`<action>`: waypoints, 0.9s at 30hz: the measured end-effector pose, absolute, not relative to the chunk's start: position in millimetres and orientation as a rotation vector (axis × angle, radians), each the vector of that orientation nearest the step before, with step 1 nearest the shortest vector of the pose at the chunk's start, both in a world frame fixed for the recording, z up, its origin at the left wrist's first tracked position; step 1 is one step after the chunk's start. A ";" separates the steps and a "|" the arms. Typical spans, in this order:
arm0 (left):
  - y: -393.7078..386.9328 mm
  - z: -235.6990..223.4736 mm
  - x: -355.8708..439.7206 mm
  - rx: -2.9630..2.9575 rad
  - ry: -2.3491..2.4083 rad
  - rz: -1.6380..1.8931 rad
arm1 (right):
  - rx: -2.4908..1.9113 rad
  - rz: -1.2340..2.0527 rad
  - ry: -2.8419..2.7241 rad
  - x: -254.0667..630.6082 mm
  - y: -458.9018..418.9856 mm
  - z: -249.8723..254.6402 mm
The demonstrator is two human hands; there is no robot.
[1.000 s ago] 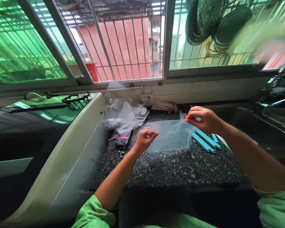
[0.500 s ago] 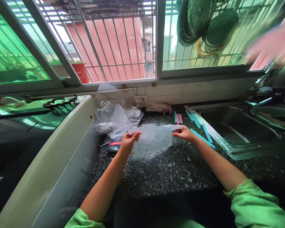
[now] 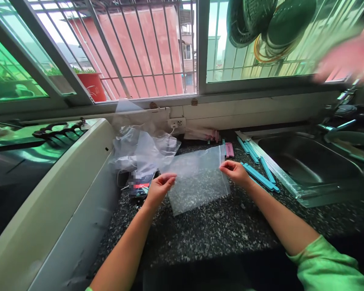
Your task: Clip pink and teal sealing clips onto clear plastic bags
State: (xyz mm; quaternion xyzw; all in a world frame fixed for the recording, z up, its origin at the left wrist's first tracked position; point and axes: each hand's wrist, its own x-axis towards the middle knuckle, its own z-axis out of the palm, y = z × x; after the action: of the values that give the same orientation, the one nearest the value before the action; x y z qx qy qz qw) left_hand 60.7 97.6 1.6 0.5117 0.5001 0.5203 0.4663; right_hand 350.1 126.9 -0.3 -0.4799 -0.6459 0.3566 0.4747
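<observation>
Daylight is coming through the sliding window [image 3: 203,48] at twelve o'clock, its bars [image 3: 157,48] crossing a pink building [image 3: 139,48]. A red planter [image 3: 92,86] is standing outside at eleven. Below, a pale wall [image 3: 230,109] is backing the speckled dark tabletop [image 3: 200,238]; a metal sink [image 3: 306,157] is sitting at two.

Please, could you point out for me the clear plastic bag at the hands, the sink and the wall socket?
Clear plastic bag [image 3: 198,182]: head view, middle of its sheet.
Sink [image 3: 309,159]: head view, inside of the basin.
Wall socket [image 3: 182,122]: head view, face of its plate.
</observation>
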 end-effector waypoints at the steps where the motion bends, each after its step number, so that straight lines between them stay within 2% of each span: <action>1: 97.0 2.6 60.9 1.257 1.233 1.292 | -1.175 0.872 -1.584 350.5 126.1 -0.3; 8: 96.9 -0.1 59.1 1.271 1.169 1.368 | -1.153 0.891 -1.579 352.5 126.4 -1.7; 15: 90.3 13.7 52.1 1.375 0.909 1.255 | -0.975 1.074 -1.447 353.1 123.2 1.9; 19: 86.4 22.3 39.5 1.404 0.749 1.074 | -0.866 1.150 -1.414 353.7 118.7 11.1; 23: 92.1 22.9 36.3 1.460 0.586 1.113 | -0.729 1.212 -1.481 351.0 112.8 16.7; 25: 95.4 25.8 46.3 1.563 0.663 1.029 | -0.676 1.228 -1.521 347.6 109.2 16.7; 27: 96.6 32.5 63.8 1.700 0.775 0.737 | -0.645 1.231 -1.540 344.2 105.8 16.0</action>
State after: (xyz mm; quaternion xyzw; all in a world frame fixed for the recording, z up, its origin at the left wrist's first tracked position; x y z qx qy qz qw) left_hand 63.8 96.6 32.5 0.7141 0.3257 0.3095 0.5369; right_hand 344.2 105.8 16.0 -0.2676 -0.6391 0.5109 0.5089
